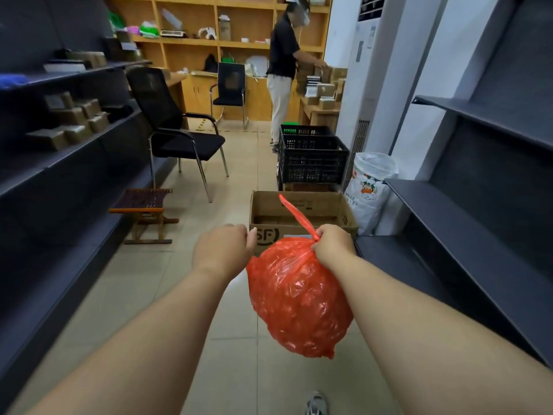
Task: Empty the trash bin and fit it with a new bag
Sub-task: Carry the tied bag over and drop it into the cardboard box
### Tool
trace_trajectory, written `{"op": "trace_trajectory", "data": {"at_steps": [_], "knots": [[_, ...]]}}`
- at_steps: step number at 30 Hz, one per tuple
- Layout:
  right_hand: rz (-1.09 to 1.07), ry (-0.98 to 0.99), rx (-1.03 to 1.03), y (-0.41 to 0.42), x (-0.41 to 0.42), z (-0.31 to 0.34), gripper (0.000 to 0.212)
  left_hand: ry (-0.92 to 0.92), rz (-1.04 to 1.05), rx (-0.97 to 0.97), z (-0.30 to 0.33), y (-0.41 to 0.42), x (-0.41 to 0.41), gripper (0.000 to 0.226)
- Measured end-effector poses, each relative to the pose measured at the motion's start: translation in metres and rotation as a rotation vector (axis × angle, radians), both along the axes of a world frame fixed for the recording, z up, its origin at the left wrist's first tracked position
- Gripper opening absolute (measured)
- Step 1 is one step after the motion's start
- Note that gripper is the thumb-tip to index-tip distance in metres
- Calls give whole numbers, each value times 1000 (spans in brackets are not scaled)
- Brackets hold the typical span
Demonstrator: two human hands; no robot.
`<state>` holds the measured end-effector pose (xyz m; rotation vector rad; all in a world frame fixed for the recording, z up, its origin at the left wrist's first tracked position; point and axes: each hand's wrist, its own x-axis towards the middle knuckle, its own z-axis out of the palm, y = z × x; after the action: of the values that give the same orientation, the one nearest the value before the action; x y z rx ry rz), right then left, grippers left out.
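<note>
A full red plastic trash bag hangs in the air above the tiled floor, its neck gathered into a knot with one loose strip sticking up. My right hand grips the bag at that knot and carries its weight. My left hand hovers just left of the bag, fingers curled closed, holding nothing and not touching the bag. No trash bin is in view.
An open cardboard box lies on the floor just beyond my hands, with black crates and a white sack behind it. Dark shelves line both sides. A small stool, two chairs and a person stand further ahead.
</note>
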<state>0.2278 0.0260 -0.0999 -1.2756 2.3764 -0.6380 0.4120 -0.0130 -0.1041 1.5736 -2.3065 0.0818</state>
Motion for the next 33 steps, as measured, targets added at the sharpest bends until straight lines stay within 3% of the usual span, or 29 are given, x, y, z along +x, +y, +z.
{"op": "trace_trajectory", "data": {"at_steps": [3, 13, 17, 20, 24, 33], "knots": [[23, 13, 20, -56, -36, -9, 10, -13, 12, 1, -10, -58, -35, 46], [133, 72, 91, -236, -181, 10, 38, -48, 29, -10, 6, -245, -168, 44], [101, 104, 71, -287, -220, 12, 17, -58, 27, 25, 8, -293, -205, 42], [62, 91, 44, -319, -247, 8, 19, -61, 13, 34, 6, -326, -229, 42], [23, 49, 14, -359, -276, 0, 7, -82, -22, 5, 3, -372, -259, 40], [-26, 32, 59, -485, -323, -26, 10, -127, -82, 13, -19, -509, -312, 43]]}}
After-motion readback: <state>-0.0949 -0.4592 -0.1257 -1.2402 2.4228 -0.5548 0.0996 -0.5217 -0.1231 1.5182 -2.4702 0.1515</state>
